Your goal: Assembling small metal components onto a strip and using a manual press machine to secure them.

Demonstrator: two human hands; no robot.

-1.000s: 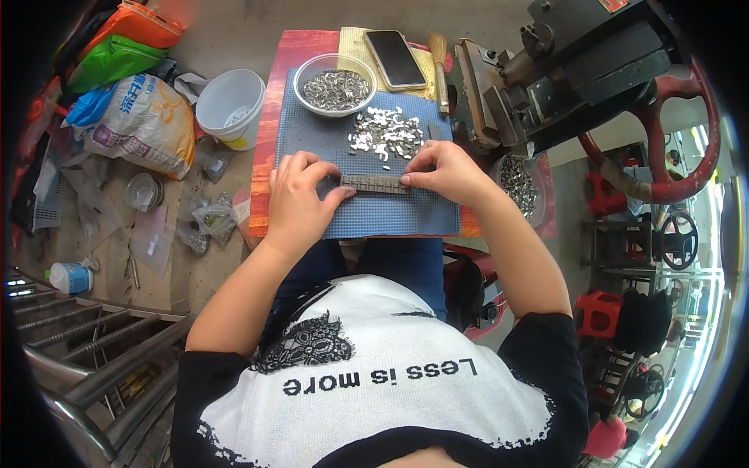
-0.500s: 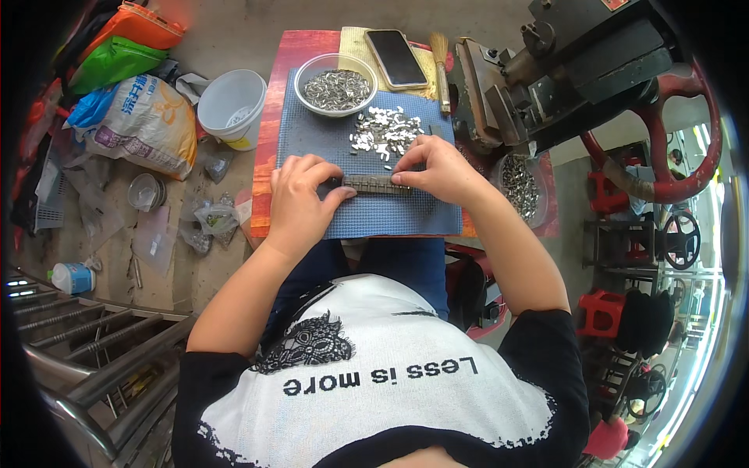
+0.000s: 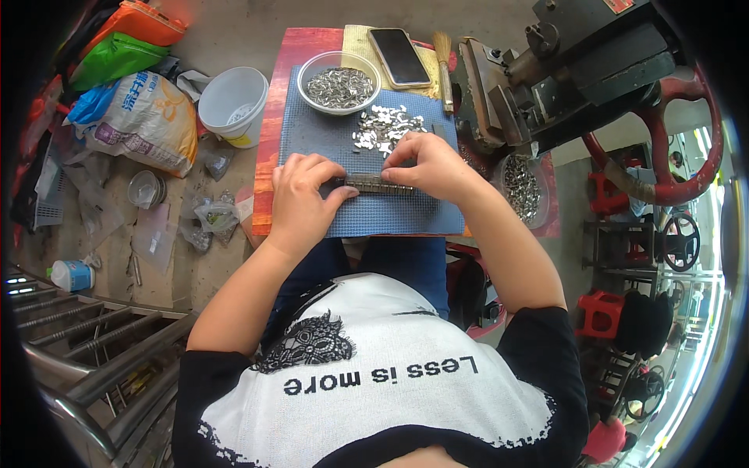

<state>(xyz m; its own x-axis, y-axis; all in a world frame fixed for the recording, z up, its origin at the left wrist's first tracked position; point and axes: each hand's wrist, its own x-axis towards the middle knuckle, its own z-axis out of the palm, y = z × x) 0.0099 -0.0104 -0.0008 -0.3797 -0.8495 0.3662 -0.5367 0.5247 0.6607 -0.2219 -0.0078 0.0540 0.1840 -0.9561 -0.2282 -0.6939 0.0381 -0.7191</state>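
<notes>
A slotted metal bar [image 3: 380,185] lies across the blue ribbed mat [image 3: 312,140]. My left hand [image 3: 303,199] grips its left end between thumb and fingers. Above the bar's right half, my right hand [image 3: 434,166] is closed in a pinch; whatever its fingertips hold, if anything, is too small to make out. Just beyond them spreads a pile of small white and silvery metal pieces [image 3: 382,125], partly hidden by the right hand. A clear round bowl [image 3: 301,87] full of similar silvery pieces stands at the mat's far left.
At the table's far side lie a phone [image 3: 399,56] and a brush [image 3: 446,86]. A dark press with a red handwheel [image 3: 655,187] stands on the right, by a tub of metal pieces [image 3: 521,187]. Left of the table are a white bucket [image 3: 226,97] and a metal rack [image 3: 101,335].
My right hand has shifted slightly left and away from me, from the bar's right end to above its middle. My left hand keeps its hold on the bar.
</notes>
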